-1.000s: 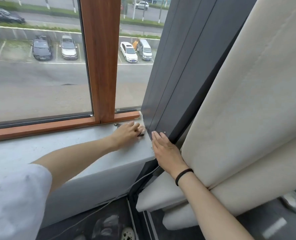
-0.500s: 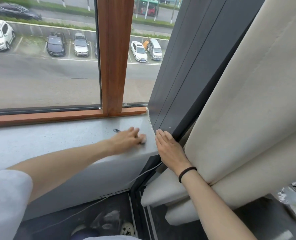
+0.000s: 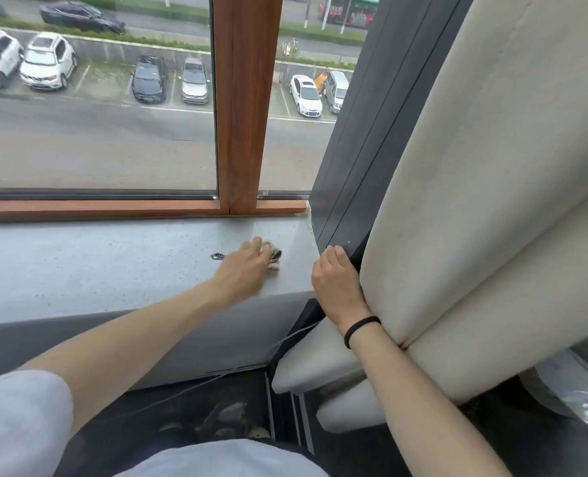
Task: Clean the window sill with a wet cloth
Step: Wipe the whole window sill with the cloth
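Note:
The grey speckled window sill (image 3: pixel 113 263) runs below the wooden window frame (image 3: pixel 244 108). My left hand (image 3: pixel 248 266) lies on the sill near its right end, holding a small bunched cloth (image 3: pixel 274 259) down on the surface. The cloth sticks out to the right of my fingers and is mostly hidden under them. My right hand (image 3: pixel 337 284), with a black band on the wrist, sits just right of the sill's end. Its fingers curl over the edge of the dark side panel (image 3: pixel 351 166), beside the cream padded panel (image 3: pixel 492 201).
A small dark object (image 3: pixel 218 256) lies on the sill just left of my left hand. A thin white cable (image 3: pixel 296 333) hangs below the sill's right end. Dark floor with shoes (image 3: pixel 223 418) is underneath. A plastic-wrapped item (image 3: pixel 582 390) sits at the lower right.
My left hand has slid the cloth left and toward me, out of the sill's far right corner. My right hand's fingers went from flat on the panel to curled over its edge.

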Demonstrator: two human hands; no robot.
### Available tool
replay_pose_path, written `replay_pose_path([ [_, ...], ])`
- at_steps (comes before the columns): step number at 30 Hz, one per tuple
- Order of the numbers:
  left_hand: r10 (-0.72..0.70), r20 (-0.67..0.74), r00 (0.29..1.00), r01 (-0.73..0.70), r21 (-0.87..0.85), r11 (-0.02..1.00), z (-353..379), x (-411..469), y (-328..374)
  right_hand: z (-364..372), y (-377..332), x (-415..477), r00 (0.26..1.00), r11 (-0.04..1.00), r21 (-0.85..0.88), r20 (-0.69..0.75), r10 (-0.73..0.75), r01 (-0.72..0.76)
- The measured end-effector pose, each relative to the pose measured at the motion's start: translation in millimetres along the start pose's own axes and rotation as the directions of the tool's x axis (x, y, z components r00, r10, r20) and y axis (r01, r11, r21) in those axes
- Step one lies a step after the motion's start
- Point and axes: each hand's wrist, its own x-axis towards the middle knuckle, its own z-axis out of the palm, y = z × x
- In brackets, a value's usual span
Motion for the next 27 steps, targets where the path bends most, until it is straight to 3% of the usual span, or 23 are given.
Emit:
replay_pose_path([
  [3, -0.266, -0.025, 0.964, 0.266, -0.008, 0.964, -6.2, 14.7, -13.4, -1.2, 0.5, 0.5, 1.000, 1.000, 0.009, 0.012, -0.002, 0.002],
  [5, -0.306, -0.052, 0.950, 0.302, -0.073, 0.950, -3.0, 20.9, 8.6, 0.3, 1.7, -0.5, 1.000, 1.000, 0.006, 0.018, 0.000, 0.000],
  [9, -0.068, -0.074, 0.995, 0.059, -0.122, 0.991, 17.7, 5.1, 76.6, 4.7, -0.3, -0.2, 0.998, 0.998, 0.057, -0.056, 0.008, -0.005],
  [12, 0.024, -0.107, 0.994, -0.031, -0.061, 0.998, 15.5, -15.4, 68.8, 6.4, -8.2, 7.1, 0.995, 0.982, 0.181, -0.076, 0.060, -0.046],
  [14, -0.091, -0.163, 0.982, 0.084, -0.046, 0.995, 13.2, -26.9, 32.5, 8.3, -17.3, 12.7, 0.997, 0.968, 0.240, -0.025, 0.076, -0.068],
  [16, -0.323, -0.193, 0.927, 0.315, -0.068, 0.947, 6.9, -43.3, -11.9, 3.5, -22.6, 18.0, 0.992, 0.961, 0.253, 0.074, 0.101, -0.116],
  [19, -0.642, -0.227, 0.732, 0.639, -0.098, 0.763, -1.6, -64.4, -53.4, 4.6, -29.0, 22.5, 0.987, 0.945, 0.309, 0.149, 0.057, -0.102],
  [21, -0.712, -0.249, 0.656, 0.706, -0.129, 0.696, -1.8, -57.7, -44.1, 4.2, -29.5, 23.8, 0.987, 0.913, 0.396, 0.156, 0.042, -0.102],
  [23, -0.666, -0.221, 0.713, 0.640, -0.183, 0.746, -0.3, -47.5, -11.3, 4.3, -27.8, 25.0, 0.989, 0.872, 0.479, 0.142, 0.043, -0.106],
  [27, -0.265, -0.204, 0.942, 0.247, -0.112, 0.963, 15.6, -58.5, 44.0, 11.4, -29.2, 33.2, 0.994, 0.720, 0.686, 0.074, 0.079, -0.109],
])
